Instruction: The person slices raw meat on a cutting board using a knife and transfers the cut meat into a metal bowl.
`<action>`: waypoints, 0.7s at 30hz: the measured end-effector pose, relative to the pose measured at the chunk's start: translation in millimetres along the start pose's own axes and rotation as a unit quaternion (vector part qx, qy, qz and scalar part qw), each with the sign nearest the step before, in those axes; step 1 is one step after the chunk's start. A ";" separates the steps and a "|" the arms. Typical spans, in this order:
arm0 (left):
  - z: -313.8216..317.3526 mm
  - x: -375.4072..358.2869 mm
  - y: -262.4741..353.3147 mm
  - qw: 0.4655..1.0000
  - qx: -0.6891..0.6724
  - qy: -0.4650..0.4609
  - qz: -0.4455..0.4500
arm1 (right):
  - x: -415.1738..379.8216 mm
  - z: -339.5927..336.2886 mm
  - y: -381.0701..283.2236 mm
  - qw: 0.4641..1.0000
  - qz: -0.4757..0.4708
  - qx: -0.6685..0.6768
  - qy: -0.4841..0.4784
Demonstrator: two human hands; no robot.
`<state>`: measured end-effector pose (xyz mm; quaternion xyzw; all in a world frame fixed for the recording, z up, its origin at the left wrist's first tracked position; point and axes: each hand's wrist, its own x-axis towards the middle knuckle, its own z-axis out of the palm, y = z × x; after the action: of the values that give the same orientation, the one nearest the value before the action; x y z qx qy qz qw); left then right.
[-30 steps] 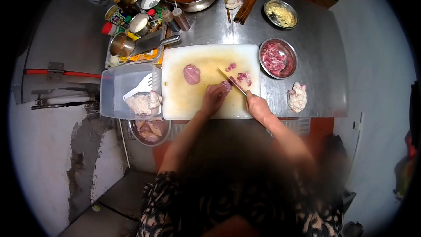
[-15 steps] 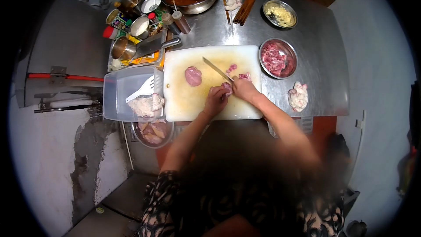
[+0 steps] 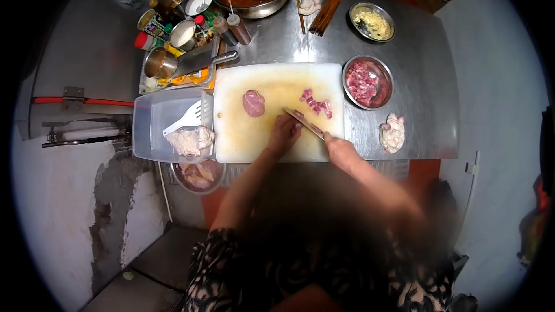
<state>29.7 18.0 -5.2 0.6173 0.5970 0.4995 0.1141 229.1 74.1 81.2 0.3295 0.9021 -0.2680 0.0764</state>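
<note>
My right hand (image 3: 341,152) is closed round the handle of a knife (image 3: 306,124), whose blade slants up and left over the white cutting board (image 3: 234,141). My left hand (image 3: 284,134) rests on the board with curled fingers, close against the blade. They press on a piece of raw meat, mostly hidden by the fingers and blade. Small cut meat pieces (image 3: 314,103) lie in a loose row beyond the knife. A larger whole lump of raw meat (image 3: 254,103) sits on the board's left half.
To the board's right stand a bowl of cut meat (image 3: 385,92), a crumpled white cloth-like bundle (image 3: 392,133) and a bowl of chopped pale bits (image 3: 372,22). At left is a plastic tub (image 3: 151,121) with a slotted white spatula (image 3: 188,118). A sauce bowl (image 3: 276,8) and bottles (image 3: 239,29) stand behind.
The knife has come back toward me and now lies beside my left fingers. More small pieces show in the row on the board. My right hand has moved right and nearer to me.
</note>
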 end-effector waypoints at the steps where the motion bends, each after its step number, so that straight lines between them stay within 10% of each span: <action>1: -0.4 -1.1 0.1 1.000 -0.002 0.005 -0.021 | 11.0 3.0 -2.1 1.000 0.000 0.004 -0.004; 8: -2.9 -3.5 -3.7 0.998 0.004 -0.057 0.022 | 99.1 -0.1 -29.0 0.997 -0.038 0.061 0.006; 21: -4.0 -9.7 -2.6 0.998 0.065 -0.006 0.027 | 14.4 0.7 6.3 0.994 0.060 0.071 0.063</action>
<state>27.1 8.6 -9.8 0.6424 0.6104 0.4590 0.0638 222.0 85.7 73.3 0.4042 0.8622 -0.3051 0.0115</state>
